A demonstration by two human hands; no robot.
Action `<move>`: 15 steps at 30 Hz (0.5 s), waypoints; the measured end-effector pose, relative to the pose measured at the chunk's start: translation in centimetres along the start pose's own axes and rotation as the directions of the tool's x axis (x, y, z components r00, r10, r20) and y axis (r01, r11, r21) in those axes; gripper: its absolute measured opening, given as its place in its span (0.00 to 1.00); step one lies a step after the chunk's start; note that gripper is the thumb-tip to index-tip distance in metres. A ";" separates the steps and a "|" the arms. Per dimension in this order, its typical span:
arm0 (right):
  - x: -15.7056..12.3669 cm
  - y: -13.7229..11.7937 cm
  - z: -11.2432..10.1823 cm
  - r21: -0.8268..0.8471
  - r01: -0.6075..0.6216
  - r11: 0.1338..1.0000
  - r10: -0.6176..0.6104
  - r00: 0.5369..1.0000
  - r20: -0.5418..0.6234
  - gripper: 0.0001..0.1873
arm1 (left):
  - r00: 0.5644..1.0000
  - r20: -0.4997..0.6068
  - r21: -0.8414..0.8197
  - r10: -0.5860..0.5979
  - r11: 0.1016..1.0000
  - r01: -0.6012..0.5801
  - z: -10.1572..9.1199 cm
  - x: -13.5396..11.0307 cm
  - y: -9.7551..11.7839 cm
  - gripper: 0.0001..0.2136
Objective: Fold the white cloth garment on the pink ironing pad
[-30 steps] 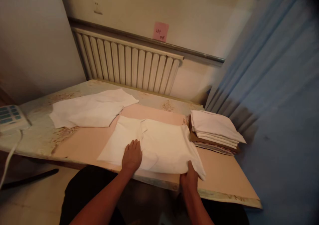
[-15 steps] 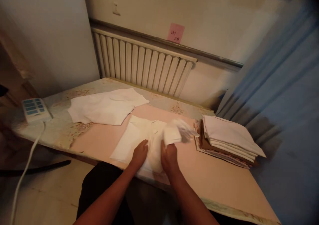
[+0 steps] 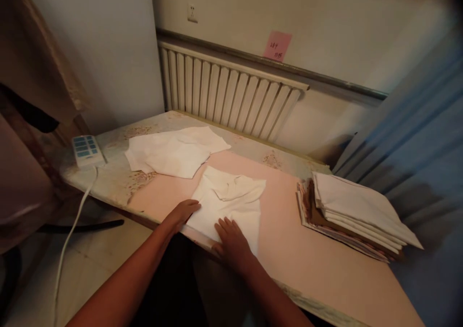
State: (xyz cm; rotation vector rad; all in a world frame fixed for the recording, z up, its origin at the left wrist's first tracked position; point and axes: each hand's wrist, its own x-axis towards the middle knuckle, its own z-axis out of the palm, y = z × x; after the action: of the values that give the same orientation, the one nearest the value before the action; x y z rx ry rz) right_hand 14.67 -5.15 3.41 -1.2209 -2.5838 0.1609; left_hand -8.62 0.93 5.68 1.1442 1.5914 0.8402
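Observation:
A folded white garment (image 3: 238, 199) lies in front of me on the pink sheet, its upper part turned over with a few creases. My right hand (image 3: 231, 240) rests flat on its near part, fingers stretched out. At the garment's left edge is my left hand (image 3: 186, 210), fingers extended along the cloth; its underside is hidden. Farther back and to the left, another white garment (image 3: 170, 153) is spread out, partly over the pink sheet (image 3: 285, 230) and partly over the flowered table cover.
A stack of folded garments (image 3: 358, 206) stands at the right, near a blue curtain (image 3: 434, 139). A power strip (image 3: 87, 151) with a white cable (image 3: 77, 221) sits at the table's left end. Behind the table runs a radiator (image 3: 231, 88).
The garment part that was lifted and blurred in my right hand now lies on the cloth. My right hand has flattened onto it. The view has shifted left.

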 end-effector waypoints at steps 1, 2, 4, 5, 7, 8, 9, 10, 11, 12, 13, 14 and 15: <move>-0.6 0.3 -0.3 -0.006 -0.003 1.000 0.003 1.000 -0.016 0.31 | 1.000 -0.011 0.071 0.012 0.997 -0.011 0.1 0.2 0.1 0.16; -1.3 0.6 -0.6 -0.012 -0.006 1.000 0.005 0.999 -0.037 0.30 | 1.000 -0.019 0.134 0.024 0.991 -0.021 0.2 0.5 0.3 0.15; -2.6 1.1 -1.0 -0.029 -0.017 0.999 0.015 0.996 -0.083 0.29 | 0.997 -0.041 0.268 0.059 0.962 -0.046 0.5 0.7 0.6 0.17; -3.4 1.4 -1.1 -0.038 -0.023 0.999 0.019 0.994 -0.104 0.29 | 0.995 -0.055 0.324 0.082 0.944 -0.060 0.6 0.7 0.8 0.18; -4.8 2.1 -1.2 -0.056 -0.028 0.998 0.020 0.990 -0.138 0.29 | 0.987 -0.081 0.406 0.141 0.909 -0.096 0.7 0.5 1.2 0.21; -5.5 2.4 -1.2 -0.064 -0.032 0.997 0.022 0.988 -0.155 0.28 | 0.981 -0.093 0.435 0.172 0.893 -0.115 0.6 0.3 1.4 0.22; -6.2 2.7 -1.1 -0.070 -0.038 0.997 0.026 0.985 -0.170 0.28 | 0.974 -0.106 0.459 0.201 0.879 -0.131 0.5 0.1 1.5 0.23; -6.8 3.0 -0.9 -0.075 -0.044 0.996 0.030 0.982 -0.185 0.27 | 0.967 -0.120 0.480 0.225 0.866 -0.142 0.4 -0.1 1.6 0.23; -7.3 3.3 -0.7 -0.077 -0.049 0.996 0.033 0.980 -0.198 0.27 | 0.961 -0.134 0.500 0.242 0.854 -0.145 0.2 -0.3 1.5 0.24; -7.8 3.6 -0.4 -0.078 -0.051 0.996 0.034 0.978 -0.207 0.27 | 0.957 -0.146 0.520 0.250 0.843 -0.141 0.1 -0.4 1.3 0.24; -8.2 3.8 -0.1 -0.078 -0.050 0.996 0.032 0.976 -0.214 0.27 | 0.956 -0.153 0.538 0.251 0.833 -0.132 -0.1 -0.5 1.0 0.24; -8.6 4.0 0.2 -0.080 -0.045 0.996 0.026 0.976 -0.217 0.27 | 0.957 -0.154 0.553 0.246 0.824 -0.123 -0.2 -0.6 0.7 0.23; -8.8 4.1 0.4 -0.083 -0.040 0.996 0.021 0.976 -0.219 0.28 | 0.959 -0.151 0.566 0.239 0.817 -0.114 -0.3 -0.5 0.3 0.23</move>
State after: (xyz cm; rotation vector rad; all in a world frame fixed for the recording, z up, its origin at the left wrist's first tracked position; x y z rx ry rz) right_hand 22.94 -9.32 0.33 -1.2339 -2.4054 -0.0768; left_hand -8.75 0.54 6.18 1.6807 2.0090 0.6477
